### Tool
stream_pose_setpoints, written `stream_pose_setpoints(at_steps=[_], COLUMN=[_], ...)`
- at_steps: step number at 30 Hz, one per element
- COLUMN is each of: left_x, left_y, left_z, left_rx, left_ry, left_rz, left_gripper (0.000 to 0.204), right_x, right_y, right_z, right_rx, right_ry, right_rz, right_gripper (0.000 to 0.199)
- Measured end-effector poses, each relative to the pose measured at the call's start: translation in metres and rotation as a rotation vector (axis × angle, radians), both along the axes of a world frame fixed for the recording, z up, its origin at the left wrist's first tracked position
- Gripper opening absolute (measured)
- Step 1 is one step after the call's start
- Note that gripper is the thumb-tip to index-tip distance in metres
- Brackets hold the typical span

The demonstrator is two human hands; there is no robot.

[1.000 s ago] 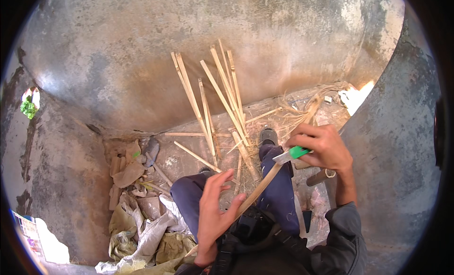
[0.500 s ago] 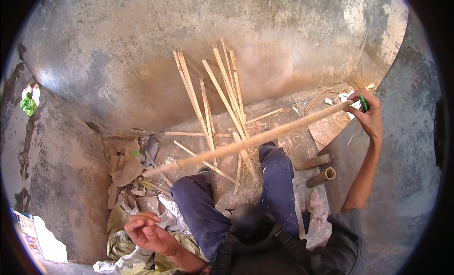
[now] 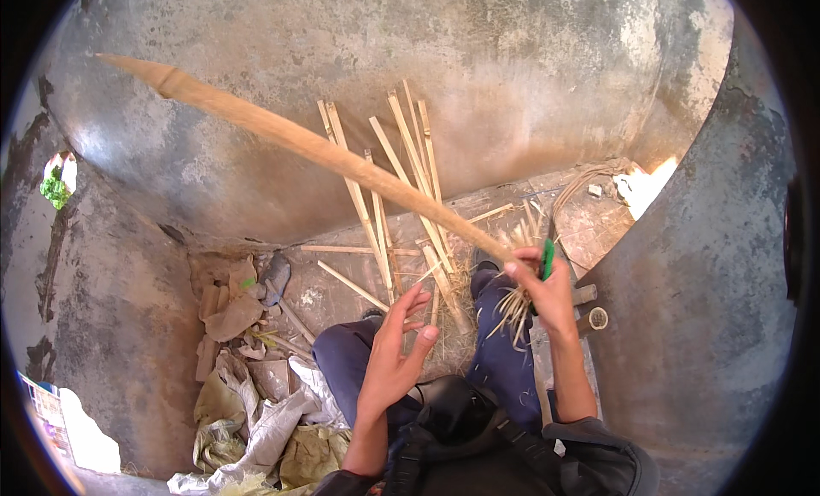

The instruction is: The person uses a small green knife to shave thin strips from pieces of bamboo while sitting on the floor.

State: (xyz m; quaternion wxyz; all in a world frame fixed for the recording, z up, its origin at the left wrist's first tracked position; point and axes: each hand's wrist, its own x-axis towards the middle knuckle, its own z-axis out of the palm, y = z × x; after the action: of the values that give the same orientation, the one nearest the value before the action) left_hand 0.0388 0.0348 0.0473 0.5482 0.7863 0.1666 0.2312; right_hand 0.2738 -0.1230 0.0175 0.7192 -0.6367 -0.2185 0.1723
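1. Nearest, at about eleven o'clock from our lap, our left hand (image 3: 397, 355) is empty, its fingers loosely parted and its palm turned inward, apart from the strip.
2. At one o'clock, our right hand (image 3: 551, 295) is closed around the near end of the strip (image 3: 342, 160) and also holds a green-handled knife (image 3: 547, 259), its handle standing up beside the fingers.
3. The strip rises from that grip toward half past ten, crossing in front of the sticks; its far end narrows to a tip beyond a joint.
4. A tuft of slivers (image 3: 514, 313) fans out by the right hand; we cannot tell whether it is attached to the strip. We judge the strip to be partly worked, with some shaving done; how much is left we cannot tell.
5. At half past one, two tubes (image 3: 585, 294) lie by the side wall; they look whole, so we take them as unsplit.
6. Toward nine o'clock lie crumpled sacks (image 3: 256, 428), with rubble (image 3: 235, 318) farther off, near ten.
7. Around half past eleven, sticks (image 3: 383, 138) lean on the far wall (image 3: 487, 52). They seem already split lengthwise; whether any are finished we cannot tell.
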Motion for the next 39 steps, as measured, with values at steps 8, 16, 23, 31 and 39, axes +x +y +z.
stream_pose_setpoints(at_steps=[8,16,23,31,39], left_x=[0.031,0.040,0.036,0.036,0.034], left_y=[-0.006,0.024,0.035,0.037,0.040], left_z=[0.023,0.013,0.028,0.022,0.028], left_rx=[0.009,-0.126,-0.299,-0.245,-0.258], left_ry=[-0.143,-0.274,-0.218,-0.183,-0.245], left_rz=[0.017,0.006,-0.040,-0.107,-0.046], left_gripper=[0.055,0.038,0.037,0.039,0.036], right_x=[-0.071,-0.097,-0.090,-0.080,-0.078], right_y=[0.025,0.012,-0.016,-0.006,0.018], right_z=[-0.011,0.005,0.025,0.046,0.013], right_rx=[0.145,0.137,0.105,-0.118,-0.095], right_ry=[0.251,0.354,0.151,-0.225,-0.479], right_rz=[0.196,0.371,0.342,0.378,0.164], right_gripper=[0.030,0.043,0.045,0.048,0.047])
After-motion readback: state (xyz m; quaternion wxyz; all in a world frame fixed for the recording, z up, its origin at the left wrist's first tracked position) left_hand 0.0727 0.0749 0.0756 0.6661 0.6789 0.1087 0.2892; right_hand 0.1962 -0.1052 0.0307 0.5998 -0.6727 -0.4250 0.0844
